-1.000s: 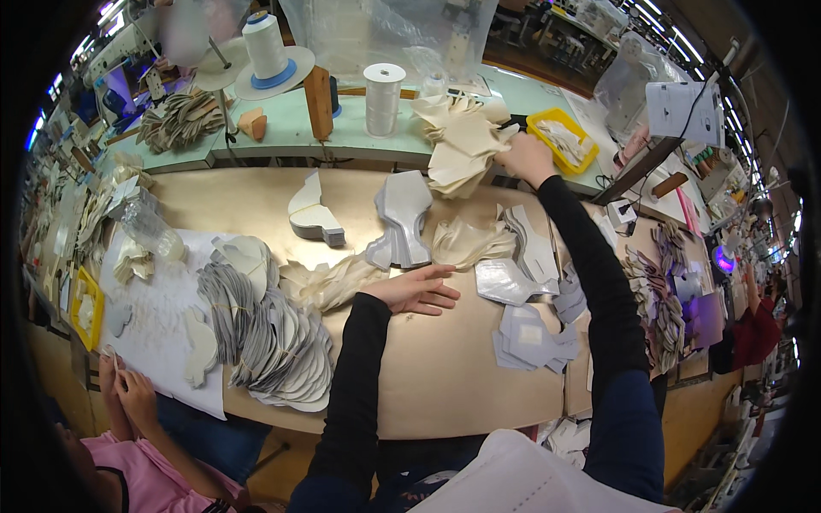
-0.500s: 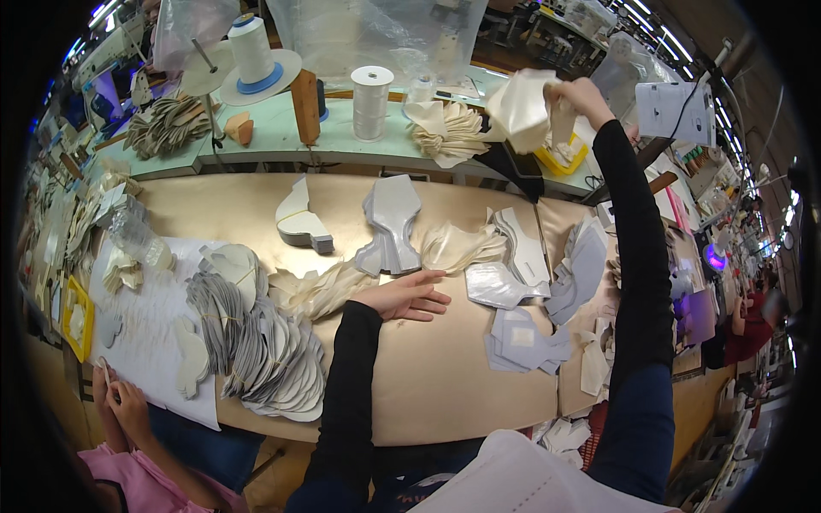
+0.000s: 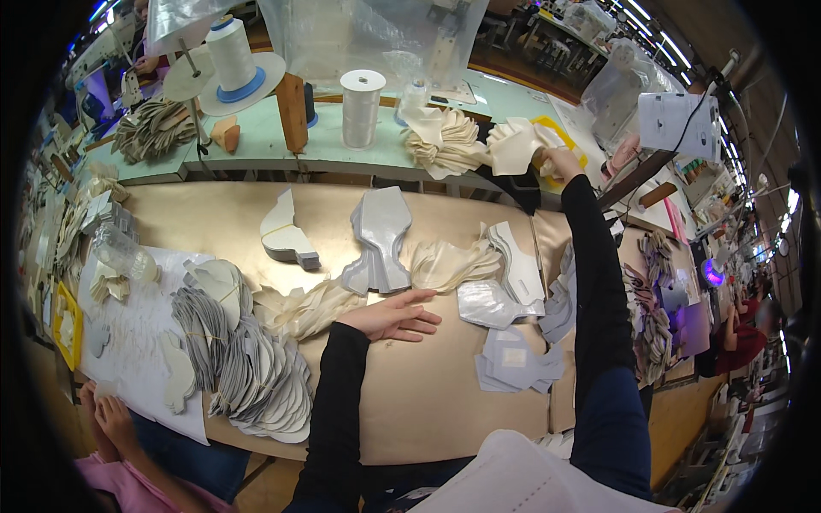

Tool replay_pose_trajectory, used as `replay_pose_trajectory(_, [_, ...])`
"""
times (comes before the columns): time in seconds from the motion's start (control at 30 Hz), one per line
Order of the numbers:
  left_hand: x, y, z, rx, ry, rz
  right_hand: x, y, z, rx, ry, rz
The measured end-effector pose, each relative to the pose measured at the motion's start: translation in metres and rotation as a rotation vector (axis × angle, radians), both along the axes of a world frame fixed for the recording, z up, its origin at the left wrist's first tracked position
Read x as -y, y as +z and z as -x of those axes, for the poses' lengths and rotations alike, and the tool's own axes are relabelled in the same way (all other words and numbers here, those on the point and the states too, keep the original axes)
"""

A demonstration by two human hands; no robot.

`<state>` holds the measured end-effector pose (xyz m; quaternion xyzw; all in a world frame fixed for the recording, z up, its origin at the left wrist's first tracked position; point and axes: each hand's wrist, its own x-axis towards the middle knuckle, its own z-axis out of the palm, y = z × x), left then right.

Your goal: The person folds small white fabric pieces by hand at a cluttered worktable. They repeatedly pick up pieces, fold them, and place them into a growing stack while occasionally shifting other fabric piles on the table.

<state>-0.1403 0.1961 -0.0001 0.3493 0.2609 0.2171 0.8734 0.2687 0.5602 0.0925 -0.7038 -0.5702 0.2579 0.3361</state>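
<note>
My left hand [image 3: 392, 317] hovers or rests palm-down at the middle of the tan table [image 3: 428, 410], fingers spread and holding nothing. Just beyond its fingertips lie a stack of grey-white cut pieces [image 3: 380, 227] and a loose heap of cream pieces [image 3: 451, 263]. Stretched out to the far right, my right hand [image 3: 560, 164] is by a yellow basket [image 3: 571, 145], with fingers bent and closed at the edge of a cream cut piece [image 3: 513, 145]. The fingertips are small and partly hidden. That piece lies against a fanned cream stack [image 3: 440, 141] on the green shelf.
White thread spools [image 3: 363, 111] stand on the green shelf [image 3: 329, 141]. Banded grey stacks [image 3: 269, 376] lie at left, lavender-grey pieces [image 3: 517, 359] at right. A dark metal bar [image 3: 637, 178] slants beside my right arm. A co-worker's hands [image 3: 111, 419] are at lower left.
My right hand has come down with the raised cream piece, from above the shelf to beside the yellow basket. My left hand stays spread over the table. The whole view has shifted slightly.
</note>
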Motion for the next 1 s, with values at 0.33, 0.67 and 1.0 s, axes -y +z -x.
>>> replay_pose_trajectory(0.33, [0.001,0.003,0.001,-0.007,-0.003,0.045,-0.018,0.095,0.071,-0.36,0.057,-0.363])
replay_pose_trajectory(0.67, [0.0,0.001,0.001,-0.012,-0.033,0.057,-0.009,0.018,0.111,-0.405,0.076,0.336])
replay_pose_trajectory(1.0, [0.0,0.001,0.001,-0.006,-0.021,0.067,0.003,0.015,0.117,0.178,0.088,0.162])
